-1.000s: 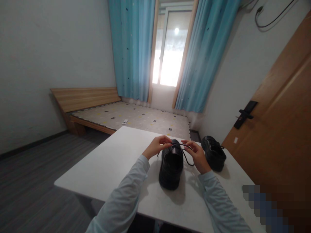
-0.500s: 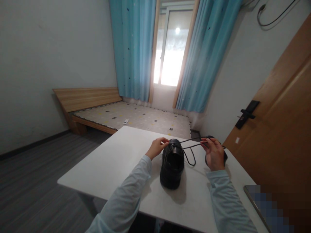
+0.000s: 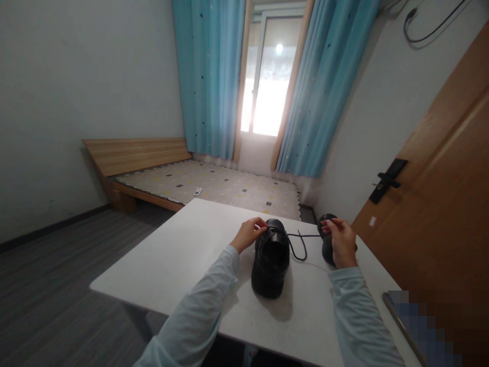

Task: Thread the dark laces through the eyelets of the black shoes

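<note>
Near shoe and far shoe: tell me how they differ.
The near shoe shows its opening plainly; the far shoe is largely hidden behind the right hand.
The near shoe has the left hand at its upper left and a lace stretching toward the right hand; the far shoe's lacing cannot be made out.
Both are black and rest on the white table.

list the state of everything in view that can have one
Near shoe, upright on the table
Lace, one strand stretched straight, another part slack
Left hand, pinching at the near shoe's front lacing
Right hand, pinching lace
Far shoe, upright, partly hidden
Curtains, drawn apart
Window, bright
Remote, lying on the mattress
Door, cannot tell if shut
</note>
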`<move>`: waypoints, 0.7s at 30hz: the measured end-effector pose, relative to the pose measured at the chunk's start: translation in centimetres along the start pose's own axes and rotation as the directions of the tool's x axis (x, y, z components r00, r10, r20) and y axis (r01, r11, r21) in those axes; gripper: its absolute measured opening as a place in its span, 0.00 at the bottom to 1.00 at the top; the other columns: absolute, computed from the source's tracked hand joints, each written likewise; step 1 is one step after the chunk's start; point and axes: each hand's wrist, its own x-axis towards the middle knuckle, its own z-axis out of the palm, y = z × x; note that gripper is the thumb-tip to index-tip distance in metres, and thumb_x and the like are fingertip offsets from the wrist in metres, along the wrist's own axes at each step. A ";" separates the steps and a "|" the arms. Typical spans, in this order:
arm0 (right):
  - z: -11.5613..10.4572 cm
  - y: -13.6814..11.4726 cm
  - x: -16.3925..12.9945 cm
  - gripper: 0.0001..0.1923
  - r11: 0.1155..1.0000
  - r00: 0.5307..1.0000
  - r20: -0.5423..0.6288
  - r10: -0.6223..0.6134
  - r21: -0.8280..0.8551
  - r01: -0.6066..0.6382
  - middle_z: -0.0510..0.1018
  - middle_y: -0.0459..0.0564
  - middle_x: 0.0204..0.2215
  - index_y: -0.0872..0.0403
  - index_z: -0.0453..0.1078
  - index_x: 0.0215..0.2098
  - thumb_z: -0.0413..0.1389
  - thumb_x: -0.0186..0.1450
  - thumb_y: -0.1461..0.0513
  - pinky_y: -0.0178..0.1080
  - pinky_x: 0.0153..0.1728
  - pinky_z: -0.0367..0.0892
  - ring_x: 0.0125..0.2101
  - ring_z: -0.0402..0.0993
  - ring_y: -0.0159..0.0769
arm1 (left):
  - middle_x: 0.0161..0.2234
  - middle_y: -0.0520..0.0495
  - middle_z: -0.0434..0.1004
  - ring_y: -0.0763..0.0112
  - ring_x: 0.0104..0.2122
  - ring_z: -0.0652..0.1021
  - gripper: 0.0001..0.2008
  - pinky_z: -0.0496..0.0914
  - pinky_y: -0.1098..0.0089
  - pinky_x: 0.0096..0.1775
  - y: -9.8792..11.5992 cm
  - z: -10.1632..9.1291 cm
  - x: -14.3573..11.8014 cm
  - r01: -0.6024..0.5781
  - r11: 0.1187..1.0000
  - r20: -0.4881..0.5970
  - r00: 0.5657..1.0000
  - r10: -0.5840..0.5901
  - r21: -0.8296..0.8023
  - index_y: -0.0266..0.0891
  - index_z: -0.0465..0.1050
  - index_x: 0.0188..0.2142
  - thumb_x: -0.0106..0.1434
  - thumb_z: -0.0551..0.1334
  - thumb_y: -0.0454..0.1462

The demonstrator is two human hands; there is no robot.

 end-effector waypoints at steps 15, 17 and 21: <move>4.4 -1.0 -5.0 0.16 0.875 0.772 0.634 -0.055 -0.341 0.343 0.76 0.52 0.42 0.51 0.70 0.42 0.53 0.60 0.52 0.49 0.50 0.61 0.46 0.69 0.44 | 0.31 0.49 0.75 0.72 0.29 0.75 0.02 0.71 0.71 0.35 -0.4 0.4 -0.1 0.007 0.999 -0.024 1.000 -0.008 -0.042 0.37 0.70 0.30 0.56 0.59 0.34; 4.6 -1.2 -5.3 0.18 0.890 0.742 0.669 -0.046 -0.309 0.334 0.74 0.53 0.46 0.51 0.68 0.46 0.51 0.61 0.51 0.49 0.52 0.59 0.49 0.67 0.45 | 0.30 0.49 0.74 0.73 0.29 0.75 0.02 0.71 0.71 0.34 -0.5 0.5 -0.1 0.005 0.999 -0.022 1.000 -0.006 -0.052 0.37 0.70 0.30 0.56 0.58 0.34; 4.9 -0.9 -5.7 0.26 0.911 0.699 0.715 -0.005 -0.285 0.298 0.69 0.53 0.53 0.50 0.64 0.52 0.55 0.58 0.50 0.50 0.56 0.54 0.55 0.62 0.46 | 0.30 0.50 0.74 0.74 0.28 0.74 0.03 0.71 0.72 0.33 -0.8 0.6 0.0 0.009 0.999 -0.022 1.000 -0.010 -0.047 0.37 0.69 0.30 0.57 0.58 0.33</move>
